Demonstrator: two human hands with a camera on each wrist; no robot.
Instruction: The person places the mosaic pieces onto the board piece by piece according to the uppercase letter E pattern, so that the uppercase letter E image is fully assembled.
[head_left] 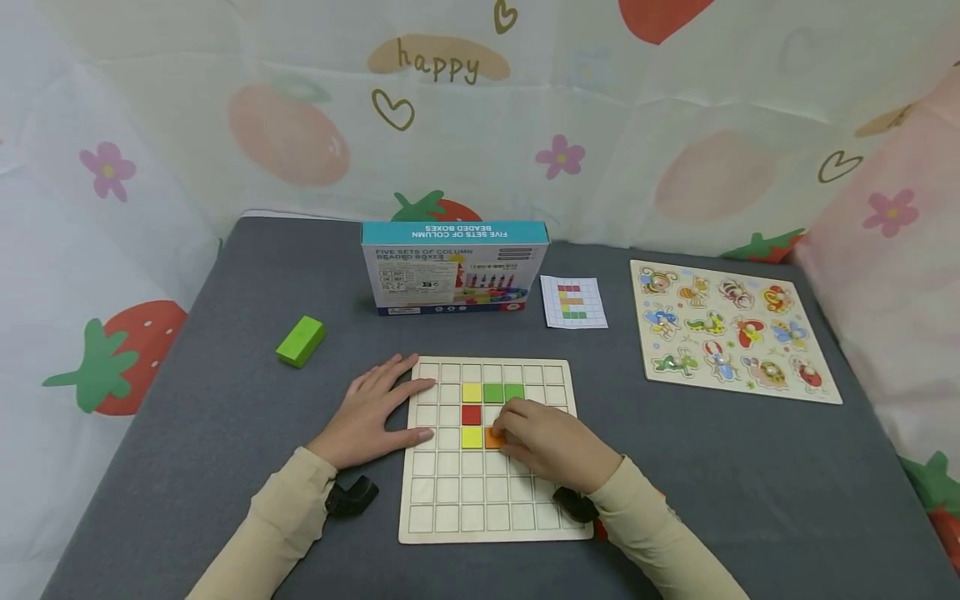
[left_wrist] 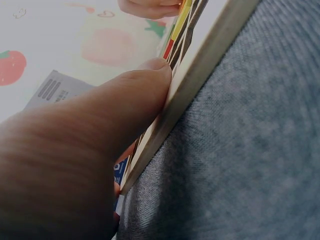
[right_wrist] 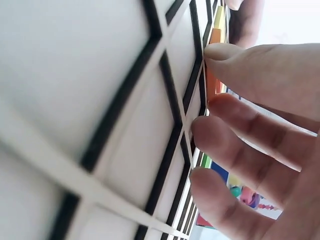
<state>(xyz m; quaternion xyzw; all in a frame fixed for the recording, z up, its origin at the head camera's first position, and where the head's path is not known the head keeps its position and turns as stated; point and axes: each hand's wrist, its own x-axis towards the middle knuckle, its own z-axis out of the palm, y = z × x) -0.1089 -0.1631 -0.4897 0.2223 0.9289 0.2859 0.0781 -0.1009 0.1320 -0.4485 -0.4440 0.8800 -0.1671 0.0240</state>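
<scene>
Orange tile (right_wrist: pixel 212 80) occupies pinching right grip (head_left: pixel 551 442), left grip (head_left: pixel 366 418) spread, "BEADED BOXES" carton (head_left: pixel 435 282) beyond.

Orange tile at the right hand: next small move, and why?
Probably press the orange tile flat: the right hand pinches it beside the nearer yellow tile, and the left hand rests at the edge of the grid board. Can't tell whether the tile is fully seated.

Reads "FIVE SETS OF COLUMN BEADED BOXES" 2 times on box (head_left: pixel 454 271): upside down on top (head_left: pixel 454 232), upright on front (head_left: pixel 435 292). Reads "happy" on backdrop cloth (head_left: pixel 540 100). Can't make out smaller print (head_left: pixel 408 277).
</scene>
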